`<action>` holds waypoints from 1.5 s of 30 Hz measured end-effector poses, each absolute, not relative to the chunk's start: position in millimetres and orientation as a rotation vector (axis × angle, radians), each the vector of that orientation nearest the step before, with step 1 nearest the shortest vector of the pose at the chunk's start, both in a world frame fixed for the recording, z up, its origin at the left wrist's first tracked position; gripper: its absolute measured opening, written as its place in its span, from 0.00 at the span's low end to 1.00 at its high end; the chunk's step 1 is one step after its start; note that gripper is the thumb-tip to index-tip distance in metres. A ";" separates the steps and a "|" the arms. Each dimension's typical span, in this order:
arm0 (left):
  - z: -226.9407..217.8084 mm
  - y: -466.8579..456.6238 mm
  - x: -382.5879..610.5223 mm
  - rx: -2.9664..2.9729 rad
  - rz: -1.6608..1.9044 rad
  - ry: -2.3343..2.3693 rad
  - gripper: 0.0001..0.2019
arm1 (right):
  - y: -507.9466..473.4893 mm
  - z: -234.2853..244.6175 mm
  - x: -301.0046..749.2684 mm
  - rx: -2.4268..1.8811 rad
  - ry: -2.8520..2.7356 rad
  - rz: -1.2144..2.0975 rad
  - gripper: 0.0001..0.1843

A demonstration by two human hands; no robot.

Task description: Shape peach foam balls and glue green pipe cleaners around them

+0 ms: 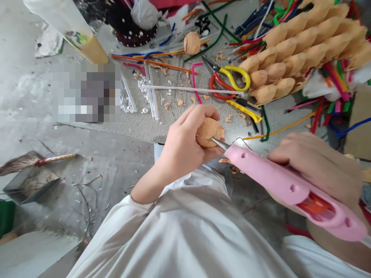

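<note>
Lying on the concrete floor (116, 162) at far left: a straw broom (37, 160), its head just above a metal dustpan (31, 185). Next along, a pixelated patch hides part of the view by the table (130, 127), at its left end. Near that end: clear glue sticks (152, 92) & small white pearl beads (139, 87), w/ a long white pipe cleaner (188, 89) running across toward the middle.

Centre: left hand (184, 144) has a closed grip on a rough tan ball (209, 132), fingers wrapped over it, held just off the table's near edge. Behind it, toward far edge: a second tan ball (191, 43) & orange, green and pink pipe cleaners (156, 61). Right of centre: red-handled scissors (220, 87), yellow-handled scissors (234, 77) & a yellow utility knife (243, 108), all on table. Beyond those, a rack of tan carved pieces (278, 58) stands toward the far right corner.

Far right: right hand (313, 162) has a closed grip round a pink hot glue gun (278, 181), its metal nozzle (220, 144) touching the held ball. Cardboard (359, 123) sits at right edge.
</note>
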State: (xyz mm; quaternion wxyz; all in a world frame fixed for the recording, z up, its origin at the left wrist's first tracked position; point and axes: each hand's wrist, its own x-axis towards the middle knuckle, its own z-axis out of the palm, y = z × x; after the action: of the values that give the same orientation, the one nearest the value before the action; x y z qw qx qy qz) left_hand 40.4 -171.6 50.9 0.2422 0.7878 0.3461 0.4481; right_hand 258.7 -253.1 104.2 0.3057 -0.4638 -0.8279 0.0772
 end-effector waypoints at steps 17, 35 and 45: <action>54.0 -173.7 42.6 2.144 1.177 0.977 0.19 | -255.4 102.5 256.2 -1.191 -2.213 0.035 0.11; 60.8 -177.9 39.9 2.124 1.102 1.020 0.19 | -262.4 100.5 255.7 -1.243 -2.241 -0.041 0.10; 61.9 -179.2 39.0 2.084 1.124 0.975 0.18 | -258.0 95.1 260.7 -1.191 -2.212 -0.005 0.11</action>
State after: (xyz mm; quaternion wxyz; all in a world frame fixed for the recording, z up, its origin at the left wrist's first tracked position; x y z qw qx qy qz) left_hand 39.0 -179.2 61.9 0.2862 0.7798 0.3648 0.4206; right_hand 260.7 -258.0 95.1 0.3097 -0.4507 -0.8372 -0.0018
